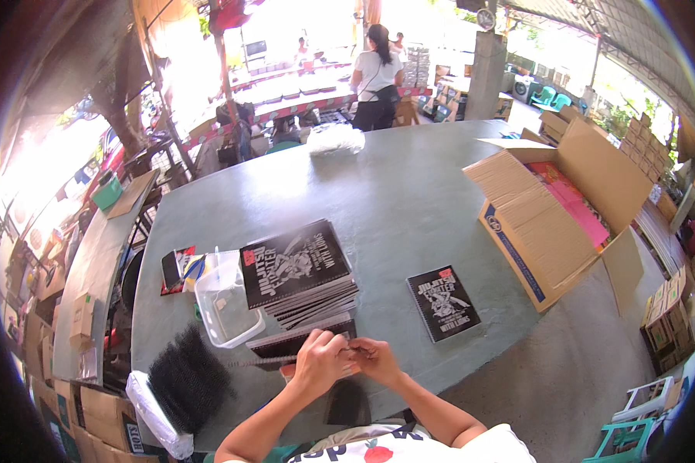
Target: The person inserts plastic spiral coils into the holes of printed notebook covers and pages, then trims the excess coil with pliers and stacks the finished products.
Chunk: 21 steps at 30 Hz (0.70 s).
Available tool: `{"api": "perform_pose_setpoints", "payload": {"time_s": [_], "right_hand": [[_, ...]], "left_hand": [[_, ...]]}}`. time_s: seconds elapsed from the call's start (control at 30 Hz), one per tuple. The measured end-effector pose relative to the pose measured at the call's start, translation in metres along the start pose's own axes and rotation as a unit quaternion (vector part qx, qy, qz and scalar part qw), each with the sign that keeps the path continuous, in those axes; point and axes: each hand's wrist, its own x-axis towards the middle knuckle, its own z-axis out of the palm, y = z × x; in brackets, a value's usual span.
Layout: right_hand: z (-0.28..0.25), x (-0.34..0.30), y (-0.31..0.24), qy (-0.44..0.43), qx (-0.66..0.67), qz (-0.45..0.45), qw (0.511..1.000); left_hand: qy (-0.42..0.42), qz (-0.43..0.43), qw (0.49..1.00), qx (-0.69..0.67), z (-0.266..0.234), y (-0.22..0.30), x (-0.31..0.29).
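Observation:
Close to the table's near edge, a black-covered notebook [297, 339] lies beneath my hands, a dark coil sticking out past its left end. My left hand [321, 361] is closed over its near right part, fingers curled. Touching it from the right, my right hand [375, 359] is pinched at the notebook's corner; what lies between its fingertips is too small to make out. Just beyond is a thick, uneven stack of black notebooks [293, 262]. Another spiral-bound black notebook [442, 302] lies alone to the right. A heap of black plastic coils [187, 378] is at left.
A clear plastic tub [228, 309] stands left of the stack, beside a red and black packet [176, 270]. At the right is an open cardboard box [529, 224] with pink and red contents. A clear plastic bundle [336, 141] rests at the far edge; a person [377, 73] stands beyond.

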Motion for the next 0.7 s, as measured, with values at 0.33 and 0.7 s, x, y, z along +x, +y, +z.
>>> {"api": "perform_pose_setpoints", "payload": {"time_s": [0.33,0.7], "right_hand": [[0.005,0.016,-0.034,0.002,-0.138,-0.151,0.979],[-0.001,0.021,-0.026,-0.078,0.058,-0.037,0.995]], "left_hand": [[-0.238,-0.286,0.912,0.172,-0.051,-0.055,-0.180],[-0.189,-0.334,0.915,0.124,-0.034,-0.063,-0.221]]}}
